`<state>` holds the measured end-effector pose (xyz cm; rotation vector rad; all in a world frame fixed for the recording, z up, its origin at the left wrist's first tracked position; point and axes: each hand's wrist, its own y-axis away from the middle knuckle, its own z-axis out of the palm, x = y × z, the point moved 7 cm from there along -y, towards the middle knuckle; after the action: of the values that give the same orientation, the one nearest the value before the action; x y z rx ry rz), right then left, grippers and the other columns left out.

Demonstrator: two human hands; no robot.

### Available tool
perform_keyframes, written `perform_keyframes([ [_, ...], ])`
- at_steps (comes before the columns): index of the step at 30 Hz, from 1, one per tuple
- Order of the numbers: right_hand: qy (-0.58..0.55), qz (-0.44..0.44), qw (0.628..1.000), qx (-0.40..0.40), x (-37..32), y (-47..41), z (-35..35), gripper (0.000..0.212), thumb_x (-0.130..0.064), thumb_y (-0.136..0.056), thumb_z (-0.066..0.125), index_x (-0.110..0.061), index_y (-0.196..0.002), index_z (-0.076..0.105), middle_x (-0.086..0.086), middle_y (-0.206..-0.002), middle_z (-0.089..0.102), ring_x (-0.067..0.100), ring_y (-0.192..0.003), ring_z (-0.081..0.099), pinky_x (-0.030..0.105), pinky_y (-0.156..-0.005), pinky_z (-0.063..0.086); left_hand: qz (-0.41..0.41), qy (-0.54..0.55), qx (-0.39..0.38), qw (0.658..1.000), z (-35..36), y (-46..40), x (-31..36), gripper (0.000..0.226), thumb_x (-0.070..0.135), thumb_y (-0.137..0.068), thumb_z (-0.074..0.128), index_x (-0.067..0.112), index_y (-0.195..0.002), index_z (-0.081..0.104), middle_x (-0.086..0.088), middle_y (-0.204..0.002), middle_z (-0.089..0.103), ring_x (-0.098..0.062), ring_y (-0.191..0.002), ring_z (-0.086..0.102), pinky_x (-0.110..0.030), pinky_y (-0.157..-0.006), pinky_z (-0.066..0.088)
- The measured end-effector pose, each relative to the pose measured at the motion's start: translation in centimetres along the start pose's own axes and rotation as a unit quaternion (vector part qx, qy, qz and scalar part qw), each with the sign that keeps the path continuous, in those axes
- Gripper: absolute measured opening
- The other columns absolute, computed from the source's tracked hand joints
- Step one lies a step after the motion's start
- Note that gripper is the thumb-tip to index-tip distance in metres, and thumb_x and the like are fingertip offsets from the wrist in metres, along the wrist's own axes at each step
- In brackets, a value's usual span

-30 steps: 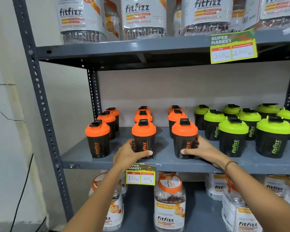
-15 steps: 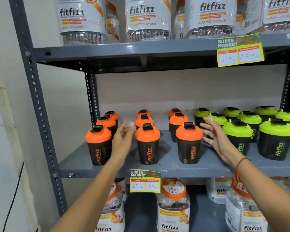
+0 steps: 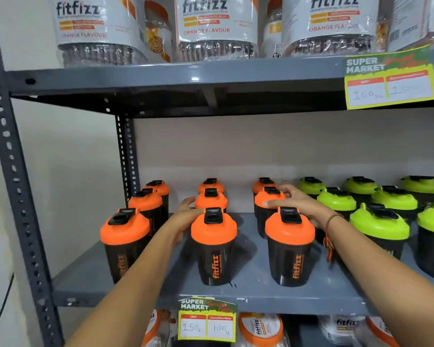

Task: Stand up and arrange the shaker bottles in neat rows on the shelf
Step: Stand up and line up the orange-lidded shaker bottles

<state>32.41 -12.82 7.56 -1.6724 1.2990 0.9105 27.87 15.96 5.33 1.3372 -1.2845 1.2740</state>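
Left hand: my left hand [image 3: 186,216] is reaching into the gap between the left and middle columns, fingers spread and holding nothing, just beside the middle-row orange bottle [image 3: 211,200]. I think I'm about to nudge it square.
Right hand: my right hand [image 3: 298,204] lies flat and open across the lid of the second orange bottle [image 3: 267,199] in the right-hand column, palm down, no grip. Resting on the lid should let me slide it without tipping.
Shaker bottles: all upright on the grey shelf [image 3: 256,291]. Orange-lidded ones stand in three columns on the left; green-lidded bottles [image 3: 380,226] fill the right side.
Front row: front middle bottle [image 3: 214,246] and front right bottle [image 3: 290,249] stand apart from both hands, logos facing out, near the shelf edge. Front left bottle [image 3: 124,241] sits a touch further left.
Why this way: colours are grouped and lids lined front to back, so the rows read clean.
Progress: nearly done by my reckoning; only fine spacing in the middle row is left.
Risk: bottles behind are close, so a hard push could knock them.
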Motion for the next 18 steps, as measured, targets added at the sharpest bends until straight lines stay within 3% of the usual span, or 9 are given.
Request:
perform_keyframes([
  [3, 0.024, -0.011, 1.0, -0.002, -0.1, -0.2, 0.3, 0.08, -0.017, -0.074, 0.086, -0.021, -0.138, 0.037, -0.004, -0.114, 0.051, 0.008, -0.092, 0.056, 0.018, -0.067, 0.043, 0.006, -0.006, -0.009, 1.0, 0.3, -0.4, -0.6, 0.076, 0.006, -0.083, 0.07, 0.009, -0.147, 0.029, -0.014, -0.116, 0.056, -0.018, -0.082, 0.062, -0.03, -0.064, 0.049],
  [5, 0.041, -0.02, 0.999, 0.016, 0.1, -0.6, 0.0, 0.081, -0.015, -0.074, 0.086, -0.021, -0.138, 0.037, -0.003, -0.117, 0.048, 0.014, -0.101, 0.052, 0.021, -0.079, 0.041, 0.011, 0.01, -0.014, 1.0, 0.6, -0.5, -0.8, 0.086, 0.01, -0.071, 0.075, 0.009, -0.145, 0.032, -0.017, -0.118, 0.058, -0.023, -0.086, 0.062, -0.034, -0.069, 0.051],
  [7, 0.059, -0.03, 0.997, 0.035, 0.2, -1.0, -0.2, 0.081, -0.015, -0.071, 0.088, -0.018, -0.138, 0.042, 0.0, -0.123, 0.052, 0.015, -0.105, 0.051, 0.023, -0.087, 0.037, 0.013, 0.009, -0.001, 1.0, 0.7, -0.7, -0.9, 0.074, 0.006, -0.079, 0.071, 0.006, -0.143, 0.034, -0.023, -0.126, 0.056, -0.03, -0.095, 0.059, -0.04, -0.08, 0.05],
  [10, 0.083, -0.03, 0.995, 0.056, 0.6, -1.4, -0.5, 0.08, -0.017, -0.068, 0.089, -0.017, -0.136, 0.047, 0.002, -0.125, 0.052, 0.015, -0.107, 0.05, 0.024, -0.088, 0.036, 0.013, -0.005, 0.032, 0.999, 0.6, -1.3, -0.9, 0.05, -0.002, -0.092, 0.055, -0.001, -0.138, 0.038, -0.023, -0.127, 0.054, -0.031, -0.101, 0.053, -0.042, -0.087, 0.045],
  [14, 0.112, -0.033, 0.991, 0.071, 0.6, -1.7, -1.0, 0.084, -0.022, -0.066, 0.091, -0.015, -0.137, 0.048, 0.006, -0.13, 0.053, 0.02, -0.115, 0.052, 0.025, -0.09, 0.036, -0.007, 0.053, 0.053, 0.997, 0.6, -1.5, -1.3, 0.041, -0.001, -0.095, 0.049, -0.001, -0.136, 0.041, -0.017, -0.115, 0.051, -0.03, -0.1, 0.05, -0.044, -0.091, 0.043],
  [18, 0.147, -0.028, 0.986, 0.078, 0.5, -2.0, -1.4, 0.086, -0.029, -0.063, 0.092, -0.015, -0.137, 0.05, 0.011, -0.141, 0.054, 0.026, -0.126, 0.054, 0.032, -0.1, 0.042, -0.004, 0.039, 0.054, 0.998, 0.6, -1.2, -1.1, 0.052, 0.001, -0.089, 0.059, 0.003, -0.137, 0.041, -0.023, -0.126, 0.053, -0.035, -0.106, 0.054, -0.046, -0.096, 0.044],
])
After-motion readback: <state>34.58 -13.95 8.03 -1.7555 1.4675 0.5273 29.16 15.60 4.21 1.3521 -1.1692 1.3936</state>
